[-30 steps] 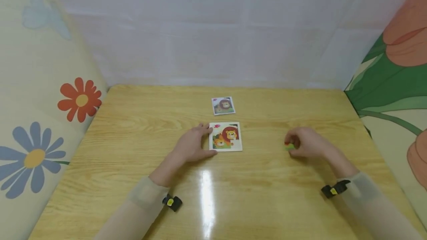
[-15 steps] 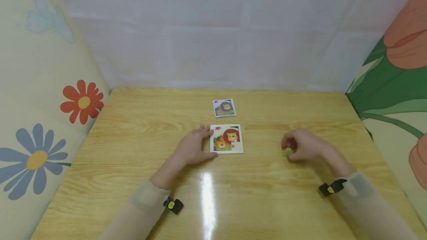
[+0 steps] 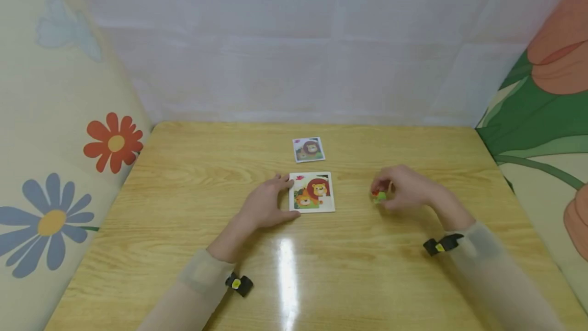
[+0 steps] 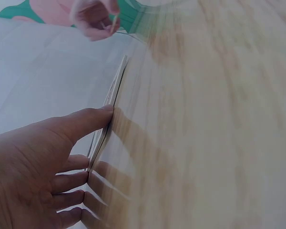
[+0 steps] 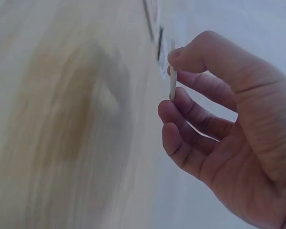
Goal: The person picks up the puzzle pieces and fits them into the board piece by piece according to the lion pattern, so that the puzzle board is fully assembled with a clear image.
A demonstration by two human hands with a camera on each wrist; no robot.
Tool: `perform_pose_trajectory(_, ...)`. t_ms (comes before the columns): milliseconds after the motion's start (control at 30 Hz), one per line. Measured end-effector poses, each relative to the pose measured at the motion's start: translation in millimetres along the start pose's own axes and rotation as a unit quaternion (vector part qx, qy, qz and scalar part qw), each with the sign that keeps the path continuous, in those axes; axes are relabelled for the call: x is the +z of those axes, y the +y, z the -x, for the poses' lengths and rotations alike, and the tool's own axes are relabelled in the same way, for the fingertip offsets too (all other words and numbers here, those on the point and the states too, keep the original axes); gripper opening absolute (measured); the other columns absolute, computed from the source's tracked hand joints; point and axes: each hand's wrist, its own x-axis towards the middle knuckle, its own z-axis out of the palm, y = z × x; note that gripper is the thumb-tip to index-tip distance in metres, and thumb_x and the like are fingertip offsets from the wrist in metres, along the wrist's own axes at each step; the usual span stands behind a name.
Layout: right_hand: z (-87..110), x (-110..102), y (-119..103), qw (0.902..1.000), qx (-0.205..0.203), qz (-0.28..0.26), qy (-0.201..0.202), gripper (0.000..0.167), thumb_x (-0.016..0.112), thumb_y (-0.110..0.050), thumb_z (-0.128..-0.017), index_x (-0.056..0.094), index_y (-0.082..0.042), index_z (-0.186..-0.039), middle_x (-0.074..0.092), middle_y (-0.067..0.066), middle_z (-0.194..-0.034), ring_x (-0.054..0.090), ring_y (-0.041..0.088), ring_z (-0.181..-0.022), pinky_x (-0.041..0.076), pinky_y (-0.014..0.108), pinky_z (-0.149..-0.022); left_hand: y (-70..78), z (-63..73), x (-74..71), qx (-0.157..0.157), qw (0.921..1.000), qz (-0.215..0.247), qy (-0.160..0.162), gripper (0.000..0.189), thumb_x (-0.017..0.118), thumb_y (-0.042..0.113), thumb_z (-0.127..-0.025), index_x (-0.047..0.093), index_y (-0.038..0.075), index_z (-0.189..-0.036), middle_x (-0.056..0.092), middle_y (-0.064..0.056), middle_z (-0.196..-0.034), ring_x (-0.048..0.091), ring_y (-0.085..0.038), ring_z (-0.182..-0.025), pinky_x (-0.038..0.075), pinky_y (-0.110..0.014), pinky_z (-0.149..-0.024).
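A square jigsaw puzzle (image 3: pixel 316 191) with a lion picture lies on the table, with a pale gap at its lower right corner. My left hand (image 3: pixel 268 202) spreads against its left side, the thumb at the near edge and straight fingers touching the left edge. In the left wrist view the puzzle (image 4: pixel 115 88) appears edge-on by the thumb. My right hand (image 3: pixel 403 187) pinches a small green and red puzzle piece (image 3: pixel 380 196) above the table, right of the puzzle. The right wrist view shows the thin piece (image 5: pixel 173 86) edge-on between thumb and fingers.
Behind the puzzle lies a smaller picture card (image 3: pixel 309 149) with the same lion scene. The wooden table (image 3: pixel 220 157) meets a white cloth (image 3: pixel 285 65) at the back. Flower-patterned panels (image 3: pixel 551 132) stand at both sides.
My right hand has moved left toward the puzzle, carrying the pinched piece, which shows more from behind the fingers. The left hand has stayed at the puzzle's edge.
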Motion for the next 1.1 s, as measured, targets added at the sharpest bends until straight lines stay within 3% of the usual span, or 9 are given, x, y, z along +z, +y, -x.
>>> perform_pose_trajectory(200,-33.1,4.0,-24.5,0.9991,-0.042,-0.004,0.001,0.030,0.083,-0.009,-0.081,0.077,-0.011,-0.110,0.074,-0.001,-0.103,0.067,0.012,-0.092,0.064,0.034,-0.083,0.4,2.7,-0.5,0.000,1.0000,0.006,-0.004,0.089,0.087,0.049,-0.084,0.055,0.004,-0.153,0.044,-0.016,-0.167,0.037,-0.043,-0.158,0.035,-0.060,-0.129)
perform_pose_trajectory(367,-56.3,17.7,-40.6,0.9963,-0.085,-0.012,-0.006,0.032,0.084,-0.011,-0.081,0.077,-0.009,-0.112,0.073,0.003,-0.104,0.067,0.014,-0.092,0.064,0.031,-0.082,1.7,2.9,-1.2,-0.001,0.9999,0.010,-0.005,0.088,0.087,0.048,-0.084,0.055,0.003,-0.153,0.045,-0.016,-0.167,0.037,-0.042,-0.158,0.035,-0.060,-0.129)
perform_pose_trajectory(500,-69.7,28.0,-50.4,0.9953,-0.097,-0.006,-0.006,0.033,0.085,-0.012,-0.081,0.077,-0.009,-0.113,0.071,0.004,-0.101,0.064,0.014,-0.089,0.060,0.026,-0.079,1.4,1.6,-1.0,0.001,0.9999,0.011,-0.003,0.088,0.087,0.049,-0.084,0.055,0.004,-0.153,0.045,-0.016,-0.167,0.037,-0.042,-0.158,0.035,-0.060,-0.129)
perform_pose_trajectory(767,-84.5,44.3,-55.8,0.9956,-0.092,-0.010,-0.008,0.031,0.085,-0.015,-0.081,0.077,-0.009,-0.110,0.071,0.003,-0.099,0.061,0.011,-0.085,0.055,0.022,-0.076,0.2,0.7,-0.9,0.003,0.9999,0.011,0.003,0.088,0.087,0.050,-0.084,0.056,0.005,-0.153,0.046,-0.016,-0.166,0.038,-0.042,-0.158,0.036,-0.060,-0.128)
perform_pose_trajectory(1100,-88.6,52.9,-55.7,0.9948,-0.102,0.008,-0.006,0.031,0.084,-0.015,-0.081,0.077,-0.008,-0.111,0.073,0.004,-0.099,0.060,0.012,-0.085,0.055,0.024,-0.077,-0.8,0.2,-0.6,0.002,0.9999,0.013,0.004,0.088,0.087,0.049,-0.084,0.056,0.004,-0.152,0.046,-0.017,-0.166,0.038,-0.043,-0.158,0.036,-0.060,-0.128)
